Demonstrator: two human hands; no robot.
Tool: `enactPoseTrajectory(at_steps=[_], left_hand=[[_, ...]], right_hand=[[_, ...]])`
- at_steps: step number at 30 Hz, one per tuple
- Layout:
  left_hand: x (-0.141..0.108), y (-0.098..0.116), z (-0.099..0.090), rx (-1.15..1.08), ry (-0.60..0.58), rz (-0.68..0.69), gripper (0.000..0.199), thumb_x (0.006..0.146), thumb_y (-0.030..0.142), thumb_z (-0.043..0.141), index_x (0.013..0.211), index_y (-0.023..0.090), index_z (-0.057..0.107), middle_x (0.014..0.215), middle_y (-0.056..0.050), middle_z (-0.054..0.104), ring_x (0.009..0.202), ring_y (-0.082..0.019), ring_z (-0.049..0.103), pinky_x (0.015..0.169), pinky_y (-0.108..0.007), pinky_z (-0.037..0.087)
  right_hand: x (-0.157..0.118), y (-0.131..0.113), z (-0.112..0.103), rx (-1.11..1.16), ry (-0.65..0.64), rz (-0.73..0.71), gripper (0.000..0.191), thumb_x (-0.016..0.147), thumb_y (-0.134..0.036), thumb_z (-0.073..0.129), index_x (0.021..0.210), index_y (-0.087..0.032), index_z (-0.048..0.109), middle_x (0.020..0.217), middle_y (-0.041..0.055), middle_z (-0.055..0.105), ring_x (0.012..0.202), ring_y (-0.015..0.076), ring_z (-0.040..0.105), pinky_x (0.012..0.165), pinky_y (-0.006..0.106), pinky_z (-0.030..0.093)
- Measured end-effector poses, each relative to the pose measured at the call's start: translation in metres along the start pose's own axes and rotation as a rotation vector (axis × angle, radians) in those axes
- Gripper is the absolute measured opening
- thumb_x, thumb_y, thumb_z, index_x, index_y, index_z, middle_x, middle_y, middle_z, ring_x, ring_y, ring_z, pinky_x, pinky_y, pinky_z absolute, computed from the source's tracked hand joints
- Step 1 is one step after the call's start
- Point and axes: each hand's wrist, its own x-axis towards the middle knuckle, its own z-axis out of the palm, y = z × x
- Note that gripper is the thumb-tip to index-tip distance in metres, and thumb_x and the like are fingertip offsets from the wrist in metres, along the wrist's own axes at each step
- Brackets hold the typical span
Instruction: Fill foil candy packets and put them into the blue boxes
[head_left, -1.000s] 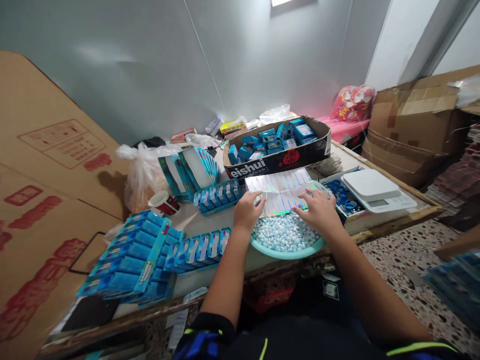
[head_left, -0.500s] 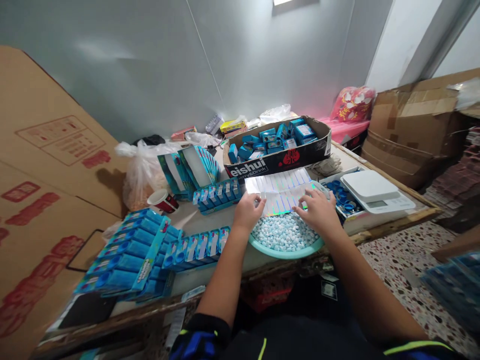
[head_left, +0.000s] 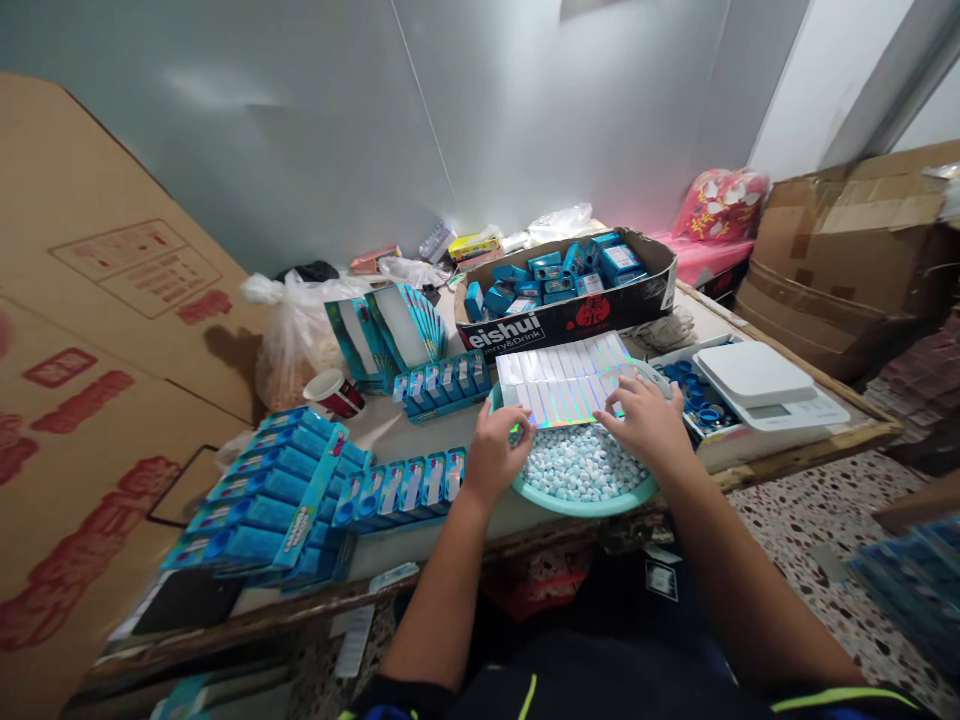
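Observation:
A shiny, silvery sheet of label stickers lies over the far part of a light turquoise basin. Small pale blue and white pellets fill the basin. At the sheet's lower left corner, my left hand has thumb and forefinger curled into a pinch. A greenish glint shows inside that loop, too small to name. My right hand grips the sheet's lower right edge between thumb and fingers, its other fingers bent over the basin rim.
Behind the basin stands a carton of small blue boxes. Rows of blue packs and a paper cup are on the left. To the right sit a white scale and a tray of blue caps. Large cardboard borders the left.
My left hand has dropped slightly toward me along the sheet's left edge. The right hand stays on the sheet. The whole view has shifted a little.

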Motion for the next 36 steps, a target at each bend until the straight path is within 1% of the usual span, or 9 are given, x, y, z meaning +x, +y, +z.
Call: enactPoseTrajectory(at_steps=[4,7,10,14,17,20,24,29,36], left_hand=[[-0.030,0.010,-0.022,-0.166,0.223,-0.078,0.011,0.092,0.027,0.062,0.083,0.024,0.056,0.097,-0.002,0.079,0.098,-0.021,0.075,0.118,-0.054,0.040],[-0.060,0.012,-0.054,-0.231,0.447,-0.240,0.015,0.089,0.032,0.068,0.091,0.023,0.056,0.094,-0.004,0.078,0.098,-0.023,0.075,0.099,-0.046,0.057],[-0.091,0.007,-0.091,-0.317,0.603,-0.423,0.035,0.082,0.037,0.076,0.105,0.022,0.054,0.092,-0.005,0.078,0.087,-0.022,0.076,0.080,-0.037,0.062],[-0.129,-0.008,-0.130,-0.404,0.691,-0.587,0.059,0.074,0.039,0.084,0.119,0.020,0.051,0.092,-0.007,0.077,0.082,-0.021,0.077,0.078,-0.034,0.062],[-0.148,-0.013,-0.143,-0.438,0.704,-0.648,0.072,0.070,0.039,0.086,0.127,0.018,0.049,0.092,-0.008,0.077,0.089,-0.022,0.077,0.080,-0.035,0.062],[-0.157,-0.011,-0.147,-0.454,0.638,-0.652,0.078,0.073,0.042,0.085,0.135,0.018,0.044,0.098,-0.010,0.078,0.090,-0.023,0.077,0.081,-0.038,0.062],[-0.164,-0.007,-0.149,-0.461,0.501,-0.641,0.083,0.076,0.046,0.083,0.142,0.019,0.042,0.107,-0.015,0.077,0.096,-0.026,0.076,0.083,-0.040,0.062],[-0.179,-0.009,-0.154,-0.442,0.442,-0.595,0.077,0.082,0.040,0.079,0.146,0.021,0.042,0.123,-0.017,0.072,0.096,-0.023,0.075,0.090,-0.040,0.061],[-0.196,-0.020,-0.155,-0.460,0.416,-0.625,0.079,0.082,0.034,0.074,0.151,0.026,0.037,0.136,-0.017,0.063,0.093,-0.021,0.074,0.066,-0.025,0.060]], right_hand=[[-0.002,0.002,0.000,-0.011,-0.009,-0.014,0.026,0.094,-0.042,0.055,0.082,-0.023,0.069,0.135,0.0098,0.063,0.140,0.0327,0.043,0.114,0.073,0.010],[-0.005,0.006,0.002,-0.011,0.006,-0.034,0.027,0.094,-0.043,0.053,0.088,-0.024,0.070,0.132,0.0100,0.065,0.137,0.0340,0.046,0.113,0.075,0.011],[-0.005,0.005,0.001,-0.021,0.090,-0.030,0.030,0.094,-0.044,0.053,0.098,-0.021,0.072,0.129,0.0136,0.067,0.126,0.0354,0.055,0.113,0.074,0.015],[-0.009,-0.037,-0.010,0.052,0.302,-0.064,0.033,0.097,-0.041,0.051,0.104,-0.018,0.072,0.123,0.0164,0.070,0.119,0.0354,0.060,0.115,0.066,0.022],[-0.021,-0.102,-0.016,0.308,0.247,-0.248,0.031,0.097,-0.042,0.053,0.107,-0.019,0.072,0.120,0.0141,0.072,0.115,0.0317,0.063,0.108,0.052,0.039],[-0.035,-0.174,-0.012,0.550,-0.061,-0.485,0.027,0.097,-0.038,0.055,0.113,-0.022,0.071,0.120,0.0112,0.072,0.115,0.0281,0.065,0.103,0.044,0.046],[-0.044,-0.243,0.004,0.735,-0.462,-0.610,0.025,0.095,-0.032,0.062,0.117,-0.024,0.069,0.117,0.0071,0.073,0.109,0.0241,0.068,0.095,0.037,0.051],[-0.048,-0.278,0.020,0.758,-0.645,-0.712,0.018,0.089,-0.023,0.069,0.107,-0.024,0.074,0.106,0.0038,0.073,0.100,0.0214,0.069,0.090,0.035,0.051],[-0.057,-0.295,0.026,0.666,-0.607,-0.749,0.023,0.085,-0.016,0.071,0.104,-0.028,0.077,0.106,0.0032,0.071,0.098,0.0217,0.068,0.089,0.033,0.050]])
